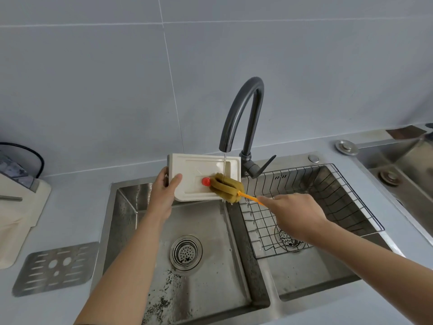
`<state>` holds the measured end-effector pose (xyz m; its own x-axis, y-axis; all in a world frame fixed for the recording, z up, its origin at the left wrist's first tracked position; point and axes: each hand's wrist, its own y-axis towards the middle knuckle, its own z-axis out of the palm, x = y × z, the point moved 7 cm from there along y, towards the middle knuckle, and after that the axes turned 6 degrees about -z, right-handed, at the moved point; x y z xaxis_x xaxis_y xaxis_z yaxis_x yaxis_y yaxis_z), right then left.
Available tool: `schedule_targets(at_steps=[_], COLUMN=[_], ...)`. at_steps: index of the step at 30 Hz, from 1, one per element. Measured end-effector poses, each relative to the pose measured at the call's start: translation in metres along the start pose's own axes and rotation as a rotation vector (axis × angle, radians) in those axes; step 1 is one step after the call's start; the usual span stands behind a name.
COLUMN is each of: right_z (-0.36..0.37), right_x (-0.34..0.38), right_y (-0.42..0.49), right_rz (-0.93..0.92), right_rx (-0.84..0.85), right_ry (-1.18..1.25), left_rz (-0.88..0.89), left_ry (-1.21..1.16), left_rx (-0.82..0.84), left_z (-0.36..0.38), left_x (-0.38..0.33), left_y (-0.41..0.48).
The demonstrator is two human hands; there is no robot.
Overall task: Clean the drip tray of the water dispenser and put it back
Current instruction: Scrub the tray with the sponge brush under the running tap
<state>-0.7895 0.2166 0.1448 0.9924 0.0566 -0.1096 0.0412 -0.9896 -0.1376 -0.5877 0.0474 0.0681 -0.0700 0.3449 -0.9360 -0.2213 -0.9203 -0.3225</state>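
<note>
**Drip tray under running water, scrubbed with a sponge brush**

The cream drip tray is held tilted above the rear of the left basin of a steel double sink, below the spout of the dark faucet. A thin stream of water falls onto the sponge brush, whose olive head lies against the tray's face beside a small red knob.

The left hand grips the tray's left edge: the thumb lies on the upper face, while the other fingers pass behind the tray and are hidden. The right hand is closed round the brush's orange handle; only the short length between fist and sponge shows, and the handle's end is concealed.

A wire basket sits in the right basin, partly covered by the right forearm. A slotted metal plate lies flat on the counter left of the sink. A cream object at the left margin and a second sink at the right margin are cut off by the frame.
</note>
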Motion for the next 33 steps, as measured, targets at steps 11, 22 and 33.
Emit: schedule_targets(at_steps=[11, 22, 33], right_z=[-0.002, 0.001, -0.018], right_x=[0.003, -0.002, -0.029], right_y=[-0.001, 0.002, -0.004], right_rz=[0.019, -0.015, 0.155], right_rx=[0.016, 0.062, -0.046], right_ry=[0.156, -0.150, 0.029], left_rz=[-0.037, -0.011, -0.041], left_ry=[-0.053, 0.079, 0.022], left_rx=[-0.013, 0.004, 0.035], left_z=[0.024, 0.019, 0.009], left_x=[0.016, 0.020, 0.010], left_y=[-0.008, -0.008, 0.001])
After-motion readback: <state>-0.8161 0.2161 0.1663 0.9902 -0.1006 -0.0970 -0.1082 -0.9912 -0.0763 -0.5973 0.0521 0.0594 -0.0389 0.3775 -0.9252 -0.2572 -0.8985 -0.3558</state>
